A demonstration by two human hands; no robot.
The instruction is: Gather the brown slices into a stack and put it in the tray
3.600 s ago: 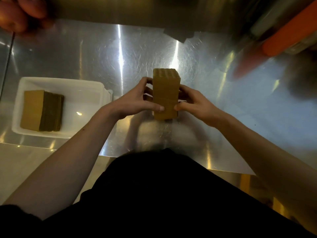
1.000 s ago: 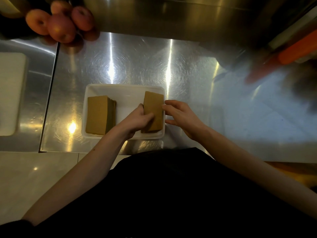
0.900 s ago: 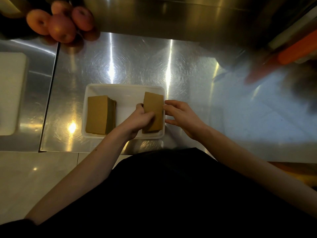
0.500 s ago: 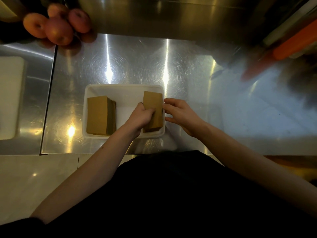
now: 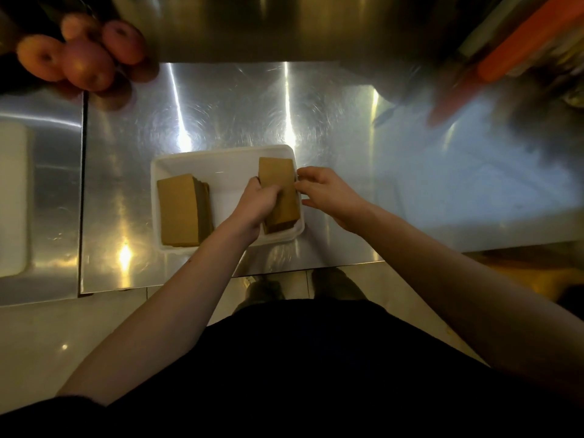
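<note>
A white rectangular tray [image 5: 227, 159] lies on the steel table. Inside it on the left rests one stack of brown slices [image 5: 180, 213]. At the tray's right end stands a second brown stack [image 5: 279, 181], leaning against the wall. My left hand [image 5: 257, 205] is closed around the near left side of this second stack. My right hand [image 5: 328, 194] hovers just outside the tray's right rim, fingers apart, fingertips at the stack's right edge.
Several red apples [image 5: 82, 55] sit at the far left corner. A pale board [image 5: 12, 200] lies on the adjoining counter to the left. An orange object [image 5: 518, 45] is at the far right. The table's front edge [image 5: 316, 268] runs just below the tray.
The stack went from mid-air over the table into the tray's right end. In the last second my left hand slid further over it and my right hand loosened.
</note>
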